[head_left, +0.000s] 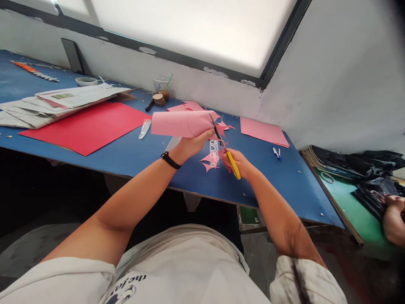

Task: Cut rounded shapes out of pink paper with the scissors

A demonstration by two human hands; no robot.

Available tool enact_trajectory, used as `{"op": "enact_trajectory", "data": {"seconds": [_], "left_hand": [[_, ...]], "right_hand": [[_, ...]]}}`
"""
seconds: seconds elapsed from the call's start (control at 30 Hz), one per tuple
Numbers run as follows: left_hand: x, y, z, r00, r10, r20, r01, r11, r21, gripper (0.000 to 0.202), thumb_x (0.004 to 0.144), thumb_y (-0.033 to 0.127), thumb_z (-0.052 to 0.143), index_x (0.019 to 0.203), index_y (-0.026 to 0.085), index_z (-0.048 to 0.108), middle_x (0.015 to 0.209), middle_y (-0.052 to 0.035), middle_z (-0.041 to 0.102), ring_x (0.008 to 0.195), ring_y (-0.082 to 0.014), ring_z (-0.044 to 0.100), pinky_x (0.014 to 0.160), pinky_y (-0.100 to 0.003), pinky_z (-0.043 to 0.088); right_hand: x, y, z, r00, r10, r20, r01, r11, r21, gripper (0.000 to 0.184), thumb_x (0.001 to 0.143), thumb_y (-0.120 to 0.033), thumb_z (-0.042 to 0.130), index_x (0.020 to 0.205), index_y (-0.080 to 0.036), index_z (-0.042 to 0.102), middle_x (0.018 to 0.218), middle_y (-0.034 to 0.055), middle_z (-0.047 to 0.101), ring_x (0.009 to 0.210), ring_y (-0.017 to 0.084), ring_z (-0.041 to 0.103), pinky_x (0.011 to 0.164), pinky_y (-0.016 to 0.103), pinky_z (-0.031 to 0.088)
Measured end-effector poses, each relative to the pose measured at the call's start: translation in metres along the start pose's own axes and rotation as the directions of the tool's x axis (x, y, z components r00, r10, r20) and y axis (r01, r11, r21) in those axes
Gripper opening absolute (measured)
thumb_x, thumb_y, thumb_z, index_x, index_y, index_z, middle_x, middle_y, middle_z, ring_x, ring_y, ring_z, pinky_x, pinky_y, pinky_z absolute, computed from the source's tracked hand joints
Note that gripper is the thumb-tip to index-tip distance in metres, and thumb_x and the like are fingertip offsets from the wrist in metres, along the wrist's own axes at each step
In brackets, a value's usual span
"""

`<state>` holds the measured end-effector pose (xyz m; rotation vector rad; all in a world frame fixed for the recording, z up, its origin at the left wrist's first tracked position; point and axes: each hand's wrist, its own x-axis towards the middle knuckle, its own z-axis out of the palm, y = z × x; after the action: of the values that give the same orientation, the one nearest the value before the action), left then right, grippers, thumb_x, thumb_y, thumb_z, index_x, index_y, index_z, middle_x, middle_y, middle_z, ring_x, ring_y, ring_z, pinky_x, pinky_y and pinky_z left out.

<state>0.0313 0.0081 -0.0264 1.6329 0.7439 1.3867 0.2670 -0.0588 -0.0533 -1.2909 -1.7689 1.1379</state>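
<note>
My left hand (196, 145) grips a sheet of pink paper (174, 123) above the blue table, and the sheet curves over with faint drawn arcs on it. In my right hand (236, 162) is a pair of scissors (232, 164) with yellow handles. The blades point up and away from me, at the right edge of the pink sheet. Pink paper scraps (210, 160) lie on the table beneath my hands, beside a clear plastic piece with a printed pattern (213, 147). More pink scraps (225, 126) show behind the scissors.
A red sheet (91, 126) and folded newspapers (60, 101) spread over the left. At the back stand a plastic cup (162, 86) and a wooden disc (158, 99). Pink sheets (264, 131) and a small compass-like tool (277, 153) lie right. Another person's hand (394, 219) shows far right.
</note>
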Motion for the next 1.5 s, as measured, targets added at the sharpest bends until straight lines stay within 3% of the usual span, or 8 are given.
{"op": "enact_trajectory", "data": {"seconds": [0.23, 0.5, 0.67, 0.83, 1.0, 1.23, 1.5], "left_hand": [[0.000, -0.006, -0.001, 1.000, 0.016, 0.014, -0.016, 0.999, -0.029, 0.034, 0.098, 0.057, 0.083, 0.111, 0.027, 0.090, 0.127, -0.0099, 0.090, 0.126, -0.0348, 0.082, 0.123, -0.054, 0.065], [0.000, -0.004, -0.001, 1.000, 0.019, -0.003, -0.019, 0.998, -0.056, 0.032, 0.096, 0.059, 0.088, 0.104, 0.027, 0.089, 0.120, -0.0095, 0.090, 0.122, -0.0358, 0.083, 0.122, -0.056, 0.067], [0.001, -0.006, -0.002, 1.000, 0.026, 0.016, -0.025, 0.998, -0.058, 0.035, 0.096, 0.060, 0.088, 0.109, 0.028, 0.090, 0.125, -0.0092, 0.090, 0.125, -0.0360, 0.082, 0.124, -0.058, 0.065], [0.001, -0.006, -0.001, 0.999, 0.035, 0.017, -0.034, 0.999, -0.011, 0.036, 0.097, 0.064, 0.085, 0.102, 0.028, 0.087, 0.118, -0.0097, 0.089, 0.120, -0.0350, 0.081, 0.118, -0.055, 0.066], [-0.002, 0.002, 0.001, 1.000, -0.029, 0.012, 0.028, 0.998, 0.060, 0.036, 0.099, 0.061, 0.077, 0.093, 0.026, 0.078, 0.106, -0.0079, 0.085, 0.112, -0.0321, 0.077, 0.113, -0.050, 0.065], [-0.003, 0.008, 0.000, 0.999, -0.028, 0.026, 0.025, 0.993, 0.114, 0.034, 0.099, 0.059, 0.071, 0.094, 0.026, 0.076, 0.105, -0.0076, 0.082, 0.110, -0.0305, 0.076, 0.112, -0.047, 0.065], [-0.003, 0.010, 0.000, 0.999, -0.027, 0.042, 0.021, 0.991, 0.132, 0.031, 0.100, 0.057, 0.070, 0.092, 0.027, 0.075, 0.111, -0.0088, 0.086, 0.116, -0.0329, 0.078, 0.116, -0.050, 0.063]], "right_hand": [[0.000, 0.001, 0.001, 1.000, -0.027, 0.000, 0.027, 1.000, -0.003, 0.075, 0.091, -0.100, 0.072, 0.086, -0.028, 0.052, 0.067, -0.0056, 0.048, 0.056, 0.015, 0.046, 0.050, 0.032, 0.044], [0.000, 0.000, 0.001, 1.000, -0.025, -0.006, 0.025, 0.999, -0.041, 0.069, 0.096, -0.094, 0.068, 0.087, -0.028, 0.051, 0.071, -0.0048, 0.049, 0.056, 0.015, 0.048, 0.051, 0.034, 0.047], [-0.001, -0.003, 0.001, 1.000, -0.002, -0.003, 0.002, 1.000, -0.020, 0.063, 0.096, -0.087, 0.074, 0.090, -0.028, 0.053, 0.071, -0.0049, 0.050, 0.059, 0.016, 0.048, 0.053, 0.032, 0.045], [-0.002, -0.004, 0.002, 1.000, -0.003, -0.008, 0.003, 0.999, -0.054, 0.059, 0.099, -0.083, 0.072, 0.092, -0.027, 0.055, 0.071, -0.0045, 0.049, 0.062, 0.016, 0.046, 0.055, 0.031, 0.042], [-0.002, -0.005, 0.001, 1.000, 0.001, -0.010, -0.002, 0.993, -0.117, 0.053, 0.100, -0.076, 0.072, 0.094, -0.026, 0.057, 0.075, -0.0035, 0.049, 0.070, 0.018, 0.049, 0.063, 0.033, 0.045], [-0.002, -0.003, -0.002, 1.000, -0.014, -0.014, 0.011, 0.986, -0.164, 0.058, 0.096, -0.082, 0.071, 0.092, -0.026, 0.057, 0.077, -0.0013, 0.052, 0.077, 0.021, 0.051, 0.068, 0.035, 0.048], [-0.004, -0.009, 0.000, 1.000, 0.007, -0.020, -0.011, 0.982, -0.189, 0.058, 0.096, -0.082, 0.072, 0.097, -0.025, 0.061, 0.079, -0.0012, 0.056, 0.080, 0.022, 0.055, 0.072, 0.036, 0.051]]}}
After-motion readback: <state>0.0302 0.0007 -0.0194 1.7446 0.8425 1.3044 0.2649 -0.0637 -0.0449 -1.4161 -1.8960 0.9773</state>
